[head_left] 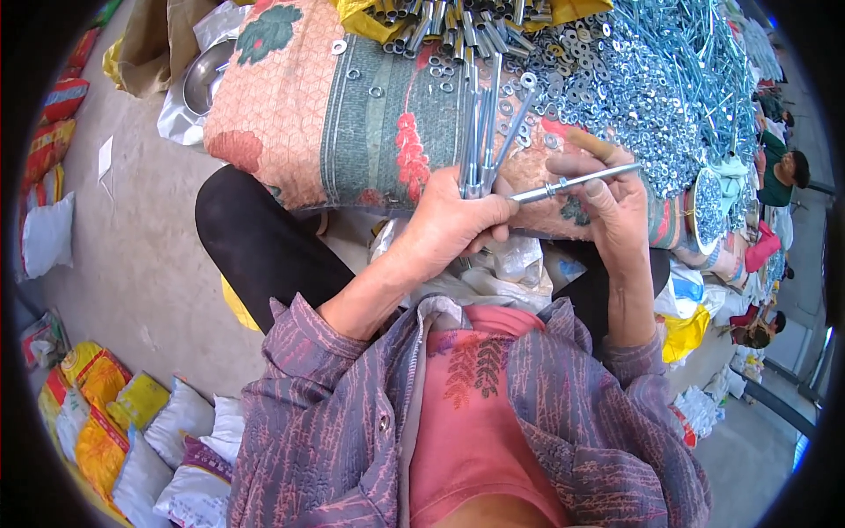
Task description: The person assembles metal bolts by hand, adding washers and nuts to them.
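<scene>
My left hand (pixel 453 220) is closed around several long metal bolts (pixel 475 132) that stand upright from the fist. From its thumb, another long bolt (pixel 576 181) slants up to the right, with a nut (pixel 555 187) partway along it. My right hand (pixel 616 198) pinches this bolt toward its far end between thumb and fingers; the fingertips look covered in tan wrapping. Both hands are over the near edge of a floral padded cloth (pixel 370 132). Loose washers (pixel 576 92) and a large heap of small nuts (pixel 647 106) lie just beyond them.
Metal tubes (pixel 440 26) lie on a yellow sack (pixel 361 19) at the back. Thin rods (pixel 717 53) are piled far right, near a round tray (pixel 707 207). A steel bowl (pixel 204 81) sits at the left. Filled sacks (pixel 180 418) line the floor; other people (pixel 783 167) sit at right.
</scene>
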`<action>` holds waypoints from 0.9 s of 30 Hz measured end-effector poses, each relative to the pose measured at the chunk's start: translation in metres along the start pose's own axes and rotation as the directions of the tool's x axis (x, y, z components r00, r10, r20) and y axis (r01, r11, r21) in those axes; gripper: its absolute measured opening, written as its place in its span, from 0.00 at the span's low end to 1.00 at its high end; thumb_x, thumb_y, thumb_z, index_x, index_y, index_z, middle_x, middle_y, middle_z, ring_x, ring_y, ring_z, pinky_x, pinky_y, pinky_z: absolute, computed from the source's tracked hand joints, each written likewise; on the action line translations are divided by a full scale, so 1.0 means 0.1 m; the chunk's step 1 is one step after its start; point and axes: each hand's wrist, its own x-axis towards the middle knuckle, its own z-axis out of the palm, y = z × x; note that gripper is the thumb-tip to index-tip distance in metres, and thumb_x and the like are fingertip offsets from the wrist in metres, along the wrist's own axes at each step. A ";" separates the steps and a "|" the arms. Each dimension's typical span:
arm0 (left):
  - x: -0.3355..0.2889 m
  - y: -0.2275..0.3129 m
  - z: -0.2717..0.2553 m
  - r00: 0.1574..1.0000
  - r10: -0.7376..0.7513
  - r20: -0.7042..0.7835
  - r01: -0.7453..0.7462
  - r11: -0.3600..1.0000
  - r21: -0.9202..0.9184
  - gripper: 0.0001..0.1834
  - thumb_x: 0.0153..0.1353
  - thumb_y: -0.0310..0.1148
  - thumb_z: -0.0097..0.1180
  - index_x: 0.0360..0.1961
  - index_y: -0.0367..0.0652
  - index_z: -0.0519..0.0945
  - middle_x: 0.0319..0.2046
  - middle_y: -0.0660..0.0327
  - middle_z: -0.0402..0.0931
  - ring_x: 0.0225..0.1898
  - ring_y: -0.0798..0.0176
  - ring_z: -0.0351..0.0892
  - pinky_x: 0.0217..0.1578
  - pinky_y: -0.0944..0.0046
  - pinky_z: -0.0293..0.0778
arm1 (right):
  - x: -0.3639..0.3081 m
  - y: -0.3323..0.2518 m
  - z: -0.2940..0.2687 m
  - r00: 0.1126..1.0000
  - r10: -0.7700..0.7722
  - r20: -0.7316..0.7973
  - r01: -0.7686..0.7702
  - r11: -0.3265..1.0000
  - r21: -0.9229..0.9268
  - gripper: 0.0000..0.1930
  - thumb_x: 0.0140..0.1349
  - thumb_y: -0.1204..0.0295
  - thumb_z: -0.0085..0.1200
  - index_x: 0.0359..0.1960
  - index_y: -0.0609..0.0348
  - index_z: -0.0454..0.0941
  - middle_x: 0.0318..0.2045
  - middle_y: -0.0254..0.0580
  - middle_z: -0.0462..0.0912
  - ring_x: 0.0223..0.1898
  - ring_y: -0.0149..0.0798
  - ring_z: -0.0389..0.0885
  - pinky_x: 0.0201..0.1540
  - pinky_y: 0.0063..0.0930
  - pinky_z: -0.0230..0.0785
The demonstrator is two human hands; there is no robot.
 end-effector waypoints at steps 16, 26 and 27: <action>0.01 0.03 0.01 0.997 -0.071 0.009 0.071 0.996 -0.049 0.04 0.52 0.25 0.56 0.26 0.37 0.75 0.16 0.61 0.73 0.10 0.76 0.62 0.09 0.77 0.53 | 0.06 -0.05 0.23 0.979 0.022 -0.203 0.004 0.992 0.124 0.24 0.65 0.58 0.45 0.51 0.69 0.69 0.25 0.45 0.80 0.28 0.33 0.80 0.32 0.22 0.71; 0.00 -0.06 -0.01 0.997 -0.076 0.011 0.077 0.992 -0.098 0.04 0.53 0.26 0.56 0.27 0.37 0.75 0.15 0.61 0.73 0.09 0.76 0.62 0.09 0.77 0.53 | -0.03 0.05 0.09 0.991 0.137 0.011 -0.137 0.988 0.067 0.08 0.59 0.76 0.53 0.40 0.63 0.74 0.30 0.34 0.80 0.30 0.24 0.76 0.34 0.15 0.67; 0.00 -0.08 -0.01 0.999 -0.052 -0.008 0.051 0.995 -0.085 0.04 0.53 0.27 0.56 0.27 0.37 0.75 0.15 0.62 0.73 0.10 0.76 0.62 0.09 0.77 0.54 | -0.04 0.07 0.10 0.989 0.148 0.011 -0.148 0.989 -0.016 0.07 0.59 0.76 0.54 0.39 0.62 0.74 0.31 0.33 0.80 0.30 0.23 0.76 0.33 0.14 0.66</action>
